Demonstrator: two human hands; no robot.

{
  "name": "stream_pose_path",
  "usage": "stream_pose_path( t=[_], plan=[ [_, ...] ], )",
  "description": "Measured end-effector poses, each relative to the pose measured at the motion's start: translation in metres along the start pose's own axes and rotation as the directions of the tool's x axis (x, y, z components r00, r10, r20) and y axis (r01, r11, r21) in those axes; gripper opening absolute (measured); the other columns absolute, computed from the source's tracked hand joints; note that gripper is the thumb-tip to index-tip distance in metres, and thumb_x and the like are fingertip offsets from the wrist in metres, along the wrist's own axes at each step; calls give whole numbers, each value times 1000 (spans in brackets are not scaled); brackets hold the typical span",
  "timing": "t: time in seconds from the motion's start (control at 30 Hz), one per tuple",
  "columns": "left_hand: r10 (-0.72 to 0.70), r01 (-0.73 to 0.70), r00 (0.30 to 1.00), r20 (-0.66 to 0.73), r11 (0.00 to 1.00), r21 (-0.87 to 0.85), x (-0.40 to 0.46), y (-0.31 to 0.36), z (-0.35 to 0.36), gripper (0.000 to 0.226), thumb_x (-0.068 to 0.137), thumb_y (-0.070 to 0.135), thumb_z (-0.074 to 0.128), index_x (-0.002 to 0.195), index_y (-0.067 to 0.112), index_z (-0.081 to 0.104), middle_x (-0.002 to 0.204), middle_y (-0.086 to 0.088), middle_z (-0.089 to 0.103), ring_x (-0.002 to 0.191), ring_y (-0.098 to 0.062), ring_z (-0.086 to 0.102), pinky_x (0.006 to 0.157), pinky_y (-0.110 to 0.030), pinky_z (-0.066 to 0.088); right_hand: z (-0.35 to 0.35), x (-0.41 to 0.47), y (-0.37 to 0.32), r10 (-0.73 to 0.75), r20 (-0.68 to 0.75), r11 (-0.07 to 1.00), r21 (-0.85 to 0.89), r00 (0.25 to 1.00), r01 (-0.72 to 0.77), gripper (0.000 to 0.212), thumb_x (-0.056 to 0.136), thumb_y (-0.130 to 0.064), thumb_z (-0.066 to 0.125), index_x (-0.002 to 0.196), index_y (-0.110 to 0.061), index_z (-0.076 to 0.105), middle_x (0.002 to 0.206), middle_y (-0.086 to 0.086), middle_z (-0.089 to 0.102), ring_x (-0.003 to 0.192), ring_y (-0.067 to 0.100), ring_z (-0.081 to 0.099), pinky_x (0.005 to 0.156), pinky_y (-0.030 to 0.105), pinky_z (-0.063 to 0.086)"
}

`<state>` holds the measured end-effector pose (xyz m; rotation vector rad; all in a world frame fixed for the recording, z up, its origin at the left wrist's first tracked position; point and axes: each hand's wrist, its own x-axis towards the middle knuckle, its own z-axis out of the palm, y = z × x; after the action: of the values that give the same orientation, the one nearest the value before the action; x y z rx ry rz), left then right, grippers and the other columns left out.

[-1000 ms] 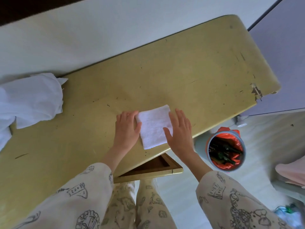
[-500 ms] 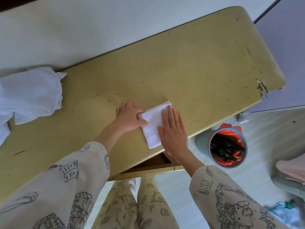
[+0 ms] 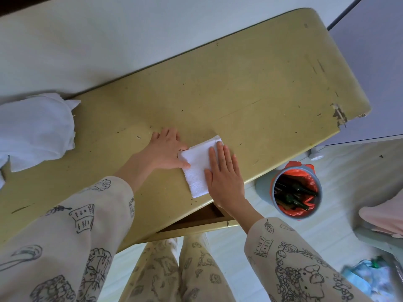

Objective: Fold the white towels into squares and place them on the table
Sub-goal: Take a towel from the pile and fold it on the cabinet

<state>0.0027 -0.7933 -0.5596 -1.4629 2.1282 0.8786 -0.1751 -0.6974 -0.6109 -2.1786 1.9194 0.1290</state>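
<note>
Centrally, we observed the right hand (image 3: 224, 175) laid flat, fingers straight and together, pressing on the right portion of the folded white towel (image 3: 197, 168). We recorded the left hand (image 3: 166, 149) at the towel's left edge, its thumb lying along that edge and its fingers spread on the surface (image 3: 250, 83) beyond; whether this grip pinched the cloth or merely rested against it, we could not tell. The towel lay as a small folded rectangle near the front edge of the yellow, scuffed surface, with its long side running at an angle to that edge. We noted both forearms in cream sleeves (image 3: 72, 236) printed with dark line drawings. Farther left, we saw a heap of unfolded white cloth (image 3: 35, 129) at the surface's left end, well apart from the folded towel. Below the front edge, we saw an open wooden drawer (image 3: 202, 216). On the floor to the right stood a grey bin (image 3: 296, 192) with an orange liner, holding dark bottles.
</note>
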Motion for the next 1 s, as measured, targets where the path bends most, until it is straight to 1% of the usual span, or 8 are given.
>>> stream_pose_path(
  t=[0.2,0.33,0.5,0.6,0.7,0.77,0.87,1.0],
  plan=[
    [-77,81,994,74,995,-53,2,4,-4,34,84,58,48,85,27,62,111,-4,37,117,-25,29,95,-37,23,-1,0,1,-16,27,999,-30,1000,16,56,97,-34,20,145,-8,25,154,12,22,142,24,23,111,41,16],
    [-126,127,990,63,992,-14,6,4,-5,46,92,56,32,89,23,62,125,-10,40,125,-28,29,102,-41,22,-2,1,0,-9,35,1000,-28,999,10,56,96,-35,20,145,-8,26,154,12,22,142,24,24,114,41,18],
    [-204,196,979,-25,963,-183,-4,-3,15,39,95,47,34,102,18,59,103,-6,42,116,-27,37,94,-39,27,-10,3,3,-35,54,999,10,998,35,56,93,-35,27,142,-8,33,151,13,30,138,28,33,109,47,30],
    [-218,167,964,-154,943,-287,-8,1,26,31,95,41,36,92,16,54,97,-4,49,105,-26,45,88,-38,30,-18,6,1,-45,25,993,107,999,42,53,93,-30,29,141,-9,36,148,15,35,136,30,37,108,49,31],
    [-266,150,918,-293,919,-364,-8,5,31,25,94,33,41,109,16,51,97,0,55,98,-25,52,86,-38,30,-34,13,2,138,-8,919,373,990,-125,43,97,-18,35,139,-8,40,144,13,39,133,28,37,110,41,31],
    [-279,173,881,-383,942,-288,-10,9,36,29,94,29,42,116,13,48,104,-4,56,98,-27,52,85,-39,31,-44,18,8,349,12,783,545,937,-299,33,97,-10,37,126,-4,51,130,13,48,118,27,46,98,33,38],
    [-179,144,780,-600,984,-107,-16,20,47,29,91,24,45,113,8,53,103,-12,58,93,-31,54,78,-41,39,-53,20,17,507,21,659,635,862,-403,29,97,-6,37,118,0,57,118,15,52,106,29,52,84,21,34],
    [104,-99,751,-653,994,44,-17,41,74,38,91,15,48,127,2,47,131,-20,49,125,-36,45,100,-50,39,-45,16,16,268,-70,840,505,961,-198,37,97,-8,34,131,1,47,134,18,46,127,31,41,104,33,33]
  ],
)
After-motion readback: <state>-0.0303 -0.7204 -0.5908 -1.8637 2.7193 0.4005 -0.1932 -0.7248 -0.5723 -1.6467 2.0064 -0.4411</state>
